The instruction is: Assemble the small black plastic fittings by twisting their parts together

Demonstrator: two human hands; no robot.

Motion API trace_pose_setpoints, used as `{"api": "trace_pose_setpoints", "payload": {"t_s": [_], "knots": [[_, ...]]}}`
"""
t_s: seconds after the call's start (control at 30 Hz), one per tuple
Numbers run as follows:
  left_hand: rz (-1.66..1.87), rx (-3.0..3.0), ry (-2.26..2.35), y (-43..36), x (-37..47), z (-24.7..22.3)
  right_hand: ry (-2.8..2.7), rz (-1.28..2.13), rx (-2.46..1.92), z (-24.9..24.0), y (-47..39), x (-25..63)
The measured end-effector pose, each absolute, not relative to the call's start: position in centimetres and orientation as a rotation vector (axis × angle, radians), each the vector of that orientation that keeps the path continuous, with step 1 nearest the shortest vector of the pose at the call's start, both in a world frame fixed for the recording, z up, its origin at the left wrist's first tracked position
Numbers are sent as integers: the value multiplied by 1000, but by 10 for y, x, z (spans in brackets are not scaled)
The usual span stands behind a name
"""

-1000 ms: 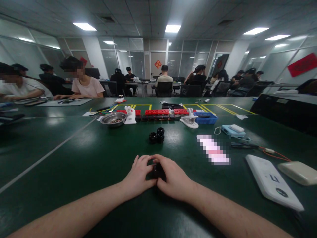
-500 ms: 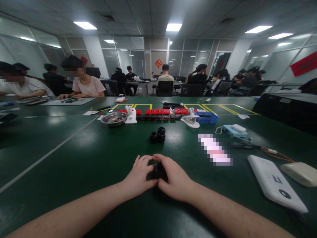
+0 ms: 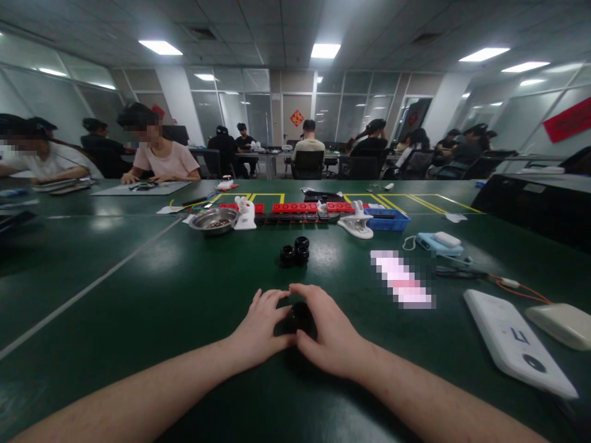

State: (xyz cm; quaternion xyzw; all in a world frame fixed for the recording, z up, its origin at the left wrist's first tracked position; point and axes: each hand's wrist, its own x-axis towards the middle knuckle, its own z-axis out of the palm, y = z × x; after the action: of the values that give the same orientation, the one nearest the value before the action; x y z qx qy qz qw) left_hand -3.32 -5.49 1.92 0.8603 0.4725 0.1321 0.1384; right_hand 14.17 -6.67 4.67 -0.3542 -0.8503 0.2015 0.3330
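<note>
Left hand [image 3: 262, 321] and right hand [image 3: 331, 332] surround one black object [image 3: 301, 315], three rings [image 3: 301, 253] beyond.

A dark green bench [image 3: 194, 289] with a glossy top fills the lower frame, a pale line running diagonally across its left side. Three glossy black ring-shaped pieces [image 3: 294, 252] sit clustered at the centre. Beyond them stand a metal bowl [image 3: 203, 231], two white clips [image 3: 244, 215] and a blue tray [image 3: 390, 225]. Yellow tape [image 3: 268, 195] marks the far surface. At lower right lie a white slab [image 3: 517, 341] and a cream, rounded case [image 3: 561, 323]; at upper left, a grey mat [image 3: 175, 187].
</note>
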Motion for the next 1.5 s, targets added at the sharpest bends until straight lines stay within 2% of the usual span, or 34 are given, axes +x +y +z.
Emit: {"api": "trace_pose_setpoints", "payload": {"t_s": [0.2, 0.4, 0.63, 0.83, 1.07, 1.33, 1.5], "knots": [[370, 2477, 1362, -56, -33, 20, -2235, 420, -1136, 47, -60, 141], [394, 2482, 1345, -55, -33, 21, -2285, 556, -911, 50, -64, 141], [411, 2465, 1330, -57, -32, 24, -2167, 426, -1180, 46, -60, 139], [405, 2469, 1311, -55, -33, 22, -2281, 606, -890, 49, -63, 143], [428, 2466, 1280, -59, -32, 28, -2181, 470, -1131, 46, -61, 140], [414, 2478, 1261, -54, -33, 22, -2280, 592, -880, 49, -65, 143], [427, 2456, 1260, -57, -34, 25, -2187, 483, -1112, 48, -61, 142]]}}
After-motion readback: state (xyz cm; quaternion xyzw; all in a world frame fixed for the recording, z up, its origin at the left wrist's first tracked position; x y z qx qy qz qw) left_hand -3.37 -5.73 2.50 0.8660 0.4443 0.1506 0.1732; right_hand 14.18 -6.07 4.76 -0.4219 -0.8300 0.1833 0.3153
